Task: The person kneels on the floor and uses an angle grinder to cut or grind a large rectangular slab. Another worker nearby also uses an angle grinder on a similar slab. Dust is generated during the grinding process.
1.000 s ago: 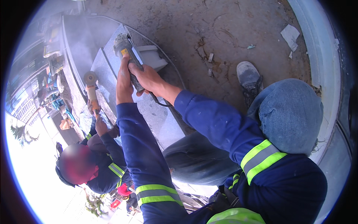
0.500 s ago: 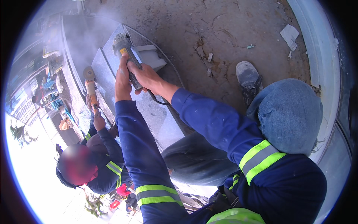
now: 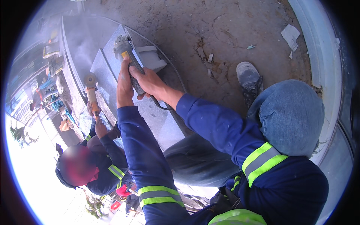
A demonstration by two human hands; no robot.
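Observation:
An angle grinder [image 3: 134, 60] with a grey metal head and dark body is held out ahead in both hands. My left hand [image 3: 125, 83] is wrapped round it close to the head. Behind it, my right hand [image 3: 150, 83] grips the body from the right side. The grinder's head lies over a pale grey stone slab [image 3: 153, 118]; whether the disc touches the stone cannot be made out. A dark cord [image 3: 159, 106] leaves the tool's rear end below my right hand.
A co-worker [image 3: 98, 161] at left holds another grinder [image 3: 92, 90] at the slabs, amid drifting dust. White blocks [image 3: 152, 60] sit beside my grinder. Stone chips [image 3: 210, 58] and a torn white sheet [image 3: 290, 36] lie on the dusty ground. My shoe [image 3: 248, 75] is right of centre.
My hands and grinder have shifted very slightly, a little down and right in the view. The co-worker's grinder has also moved slightly downward.

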